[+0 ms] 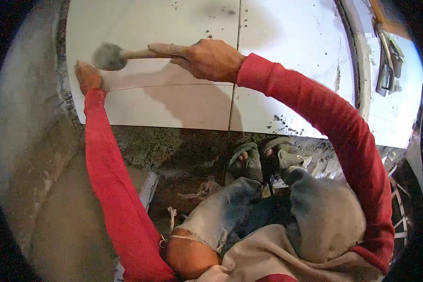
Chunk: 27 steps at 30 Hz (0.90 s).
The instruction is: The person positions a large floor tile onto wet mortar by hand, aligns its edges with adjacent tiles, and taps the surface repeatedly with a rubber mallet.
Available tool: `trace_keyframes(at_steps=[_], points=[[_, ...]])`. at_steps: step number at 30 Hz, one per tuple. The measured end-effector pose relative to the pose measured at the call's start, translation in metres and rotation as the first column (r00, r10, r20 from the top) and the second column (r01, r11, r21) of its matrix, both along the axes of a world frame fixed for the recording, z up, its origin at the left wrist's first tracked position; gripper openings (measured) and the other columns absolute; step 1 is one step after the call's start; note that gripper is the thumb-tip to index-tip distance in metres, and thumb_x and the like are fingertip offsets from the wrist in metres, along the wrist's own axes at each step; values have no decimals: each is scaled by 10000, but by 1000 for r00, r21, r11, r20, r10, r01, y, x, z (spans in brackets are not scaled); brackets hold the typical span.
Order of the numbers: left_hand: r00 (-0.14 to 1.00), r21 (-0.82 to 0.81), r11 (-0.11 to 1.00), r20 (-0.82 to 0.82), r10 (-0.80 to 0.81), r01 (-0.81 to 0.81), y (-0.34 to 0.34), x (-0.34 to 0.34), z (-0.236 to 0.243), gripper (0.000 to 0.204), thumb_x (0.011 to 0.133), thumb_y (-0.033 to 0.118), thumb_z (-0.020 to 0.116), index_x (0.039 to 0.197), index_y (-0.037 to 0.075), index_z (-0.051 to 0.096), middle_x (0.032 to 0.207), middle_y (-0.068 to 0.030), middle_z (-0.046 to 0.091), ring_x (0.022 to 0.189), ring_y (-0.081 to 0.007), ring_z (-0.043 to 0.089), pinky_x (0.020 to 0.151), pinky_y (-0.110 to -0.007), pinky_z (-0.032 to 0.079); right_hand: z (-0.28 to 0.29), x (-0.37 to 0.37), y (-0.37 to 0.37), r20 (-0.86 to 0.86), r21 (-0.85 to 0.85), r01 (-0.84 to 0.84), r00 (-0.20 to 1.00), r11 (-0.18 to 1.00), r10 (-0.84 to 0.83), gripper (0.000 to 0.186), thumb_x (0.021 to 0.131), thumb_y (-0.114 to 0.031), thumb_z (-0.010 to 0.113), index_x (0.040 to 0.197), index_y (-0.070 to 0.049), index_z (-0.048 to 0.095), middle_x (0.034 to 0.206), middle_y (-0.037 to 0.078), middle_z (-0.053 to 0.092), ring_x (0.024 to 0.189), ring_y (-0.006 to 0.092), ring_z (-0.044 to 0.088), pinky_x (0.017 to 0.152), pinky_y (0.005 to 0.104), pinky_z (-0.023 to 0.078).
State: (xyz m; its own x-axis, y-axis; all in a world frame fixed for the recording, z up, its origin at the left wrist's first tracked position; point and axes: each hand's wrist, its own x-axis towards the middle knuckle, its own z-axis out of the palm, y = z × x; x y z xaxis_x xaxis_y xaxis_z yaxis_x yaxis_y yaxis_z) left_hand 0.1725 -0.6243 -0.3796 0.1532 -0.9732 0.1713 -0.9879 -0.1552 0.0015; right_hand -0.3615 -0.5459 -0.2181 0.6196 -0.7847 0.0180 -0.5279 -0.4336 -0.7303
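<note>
My right hand (212,60) is closed around the handle of a rubber mallet (109,57) with a dark rounded head and a pale handle. The mallet lies level across the view, its slightly blurred head just right of my left hand. Whether the head touches the surface below, I cannot tell. My left hand (88,77) rests by the left edge of a large white tile (174,105), fingers stretched out, holding nothing. A shadow of my right arm falls over this tile. To its right lies a second white tile (286,89), a thin dark joint between them.
Dark crumbs (282,124) are scattered over the tiles. Rough grey mortar (141,143) borders their near edge, by my sandalled feet (249,162). A bare wall (28,136) rises at left. Metal tools (387,66) lie at far right, and a white openwork rack (399,207) stands below them.
</note>
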Motion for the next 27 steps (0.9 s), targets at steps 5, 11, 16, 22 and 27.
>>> trace_keyframes(at_steps=[5, 11, 16, 22, 27], points=[[987, -36, 986, -3, -160, 160, 63, -119, 28, 555, 1034, 293, 465, 1526, 43, 407, 1585, -289, 337, 1483, -506, 288, 1182, -648, 290, -15, -70, 2, 223, -34, 204, 956, 978, -192, 455, 1046, -346, 605, 1461, -164, 561, 952, 226, 745, 786, 375, 737, 715, 441, 591], [971, -101, 972, -92, -219, 210, 186, -324, 68, 749, 1026, 419, 555, 1630, 93, 255, 1687, -273, 151, 1560, -465, 160, 1208, -664, 201, -47, -215, 37, -38, 95, 648, 761, 755, -648, 409, 1059, -385, 582, 1304, -63, 650, 1006, 204, 753, 859, 284, 748, 807, 419, 573], [913, 31, 950, -286, -290, 311, 253, -417, 105, 871, 987, 484, 613, 1641, 69, 215, 1679, -307, 130, 1556, -496, 119, 1215, -668, 130, -56, -262, 76, -2, 155, 736, 667, 658, -745, 381, 1063, -376, 587, 1266, -60, 651, 957, 150, 744, 838, 214, 698, 783, 364, 544], [875, 194, 947, -462, -142, 256, 294, -428, 118, 1032, 894, 498, 732, 1653, 78, 172, 1675, -339, 69, 1560, -510, 49, 1223, -663, 81, -71, -281, 87, -98, 130, 746, 665, 653, -740, 379, 1062, -417, 556, 1269, -115, 654, 986, 169, 741, 870, 264, 712, 791, 398, 540], [848, 215, 934, -511, -142, 286, 274, -398, 115, 1315, 693, 595, 861, 1656, 84, 126, 1683, -330, 11, 1559, -518, 27, 1222, -670, 88, -76, -277, 80, -202, -23, 713, 683, 700, -702, 359, 1070, -400, 516, 1282, -143, 652, 1040, 205, 744, 950, 435, 705, 763, 485, 551]])
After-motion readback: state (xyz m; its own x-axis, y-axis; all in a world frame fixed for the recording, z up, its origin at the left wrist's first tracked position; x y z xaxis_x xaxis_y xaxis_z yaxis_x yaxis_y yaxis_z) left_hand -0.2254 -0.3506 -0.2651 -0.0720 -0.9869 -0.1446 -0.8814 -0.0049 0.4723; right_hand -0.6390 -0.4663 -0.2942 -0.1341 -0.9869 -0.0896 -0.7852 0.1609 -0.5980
